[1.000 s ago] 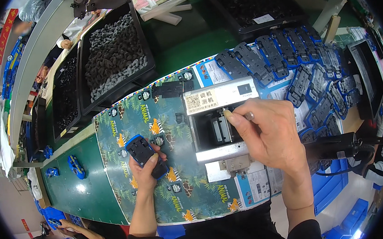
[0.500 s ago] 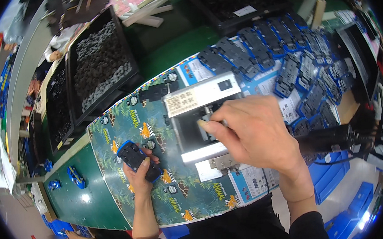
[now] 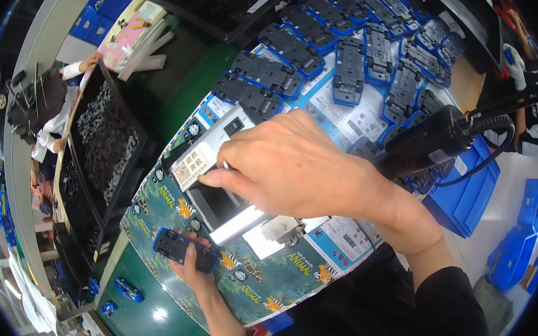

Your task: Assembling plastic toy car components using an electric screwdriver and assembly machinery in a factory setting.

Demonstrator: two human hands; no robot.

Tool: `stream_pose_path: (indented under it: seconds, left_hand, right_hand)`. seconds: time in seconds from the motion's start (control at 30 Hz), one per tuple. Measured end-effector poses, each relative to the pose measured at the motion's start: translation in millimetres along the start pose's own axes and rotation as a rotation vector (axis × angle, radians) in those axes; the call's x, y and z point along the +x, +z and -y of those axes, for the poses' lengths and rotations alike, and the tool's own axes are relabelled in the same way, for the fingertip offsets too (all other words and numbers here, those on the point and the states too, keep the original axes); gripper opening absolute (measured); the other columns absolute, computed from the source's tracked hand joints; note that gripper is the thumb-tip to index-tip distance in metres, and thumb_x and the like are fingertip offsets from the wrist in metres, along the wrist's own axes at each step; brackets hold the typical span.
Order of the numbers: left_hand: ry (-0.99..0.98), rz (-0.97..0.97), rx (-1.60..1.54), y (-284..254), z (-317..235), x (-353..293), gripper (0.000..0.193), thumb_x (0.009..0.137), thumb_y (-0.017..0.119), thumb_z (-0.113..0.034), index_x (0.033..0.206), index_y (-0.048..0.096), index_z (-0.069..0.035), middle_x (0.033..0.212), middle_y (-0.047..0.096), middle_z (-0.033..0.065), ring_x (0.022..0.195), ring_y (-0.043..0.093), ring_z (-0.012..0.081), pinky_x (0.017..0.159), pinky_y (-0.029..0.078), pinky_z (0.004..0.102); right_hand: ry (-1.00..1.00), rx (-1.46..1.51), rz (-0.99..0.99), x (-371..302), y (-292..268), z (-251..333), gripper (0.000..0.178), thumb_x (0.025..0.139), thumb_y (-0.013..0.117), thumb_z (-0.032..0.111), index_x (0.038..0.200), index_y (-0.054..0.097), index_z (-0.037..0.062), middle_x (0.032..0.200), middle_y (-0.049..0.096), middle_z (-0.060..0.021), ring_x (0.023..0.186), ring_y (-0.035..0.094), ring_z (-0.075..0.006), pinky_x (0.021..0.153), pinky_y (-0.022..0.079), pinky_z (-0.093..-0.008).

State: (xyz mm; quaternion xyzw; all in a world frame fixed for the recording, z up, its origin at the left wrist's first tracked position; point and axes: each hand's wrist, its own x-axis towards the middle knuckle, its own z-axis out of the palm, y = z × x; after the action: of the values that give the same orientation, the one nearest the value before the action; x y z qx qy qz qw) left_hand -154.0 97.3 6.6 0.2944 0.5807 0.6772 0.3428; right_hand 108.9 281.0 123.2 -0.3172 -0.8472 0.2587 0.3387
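Observation:
My left hand (image 3: 193, 270) is closed around a toy car (image 3: 175, 248) with a blue body, its black underside facing up. My right hand (image 3: 300, 165) reaches over a silver metal box (image 3: 241, 226) with a dark recess and a printed label. Its thumb and forefinger are pinched together beside the label, with a small shiny tip showing between them; the rest is hidden by the hand. A small metal bracket-like piece (image 3: 281, 230) sits at the box's near side.
Several upturned blue cars (image 3: 348, 70) cover the printed sheets at the far right. A black cylindrical device (image 3: 425, 142) with a cable juts in by my right forearm. Black bins (image 3: 142, 159) of small parts stand left; blue crates (image 3: 461, 200) are lower right. Another person's hand (image 3: 90, 61) shows far left.
The whole view has turned and shifted. My right hand has lifted from the box's recess toward its labelled edge, still pinching. My left hand keeps its hold on the toy car.

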Motion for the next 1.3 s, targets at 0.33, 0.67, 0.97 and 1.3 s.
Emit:
stream_pose_path:
  seconds: [0.33, 0.67, 0.97, 1.3]
  left_hand:
    - [-0.010, 0.010, 0.011, 1.5, -1.5, 0.0, 0.057, 0.082, 0.068, -0.010, 0.133, 0.045, 0.004, 0.102, 0.065, 0.0164, 0.076, 0.068, 0.0230, 0.067, 0.057, 0.0345]
    - [-0.002, 0.014, -0.001, 5.0, -2.4, -0.3, 0.057, 0.082, 0.068, -0.009, 0.133, 0.044, 0.004, 0.103, 0.065, 0.0166, 0.076, 0.068, 0.0234, 0.067, 0.057, 0.0345]
    - [0.016, -0.024, 0.000, 12.8, -4.2, -1.0, 0.058, 0.082, 0.068, -0.009, 0.133, 0.044, 0.004, 0.103, 0.065, 0.0175, 0.075, 0.068, 0.0244, 0.067, 0.057, 0.0357]
    - [0.021, -0.028, 0.009, 13.2, -5.1, -1.7, 0.058, 0.081, 0.069, -0.009, 0.133, 0.044, 0.004, 0.103, 0.064, 0.0180, 0.075, 0.068, 0.0247, 0.066, 0.057, 0.0361]
  right_hand:
    - [0.024, 0.022, 0.033, -0.3, -4.6, -1.8, 0.032, 0.094, 0.060, 0.025, 0.074, 0.068, 0.0003, 0.071, 0.067, -0.0154, 0.065, 0.065, -0.0371, 0.061, 0.049, -0.0443]
    - [0.061, 0.138, -0.019, -1.1, -10.3, -0.1, 0.032, 0.094, 0.058, 0.022, 0.075, 0.067, -0.0018, 0.071, 0.066, -0.0196, 0.066, 0.065, -0.0400, 0.063, 0.051, -0.0474]
    - [0.013, 0.162, -0.129, -2.2, -12.5, 0.1, 0.030, 0.093, 0.059, 0.018, 0.071, 0.064, -0.0012, 0.068, 0.065, -0.0190, 0.063, 0.064, -0.0400, 0.058, 0.050, -0.0469]
    - [0.015, 0.130, -0.141, -2.6, -12.4, 1.7, 0.033, 0.093, 0.061, 0.020, 0.068, 0.062, -0.0008, 0.065, 0.064, -0.0174, 0.061, 0.062, -0.0393, 0.055, 0.049, -0.0447]
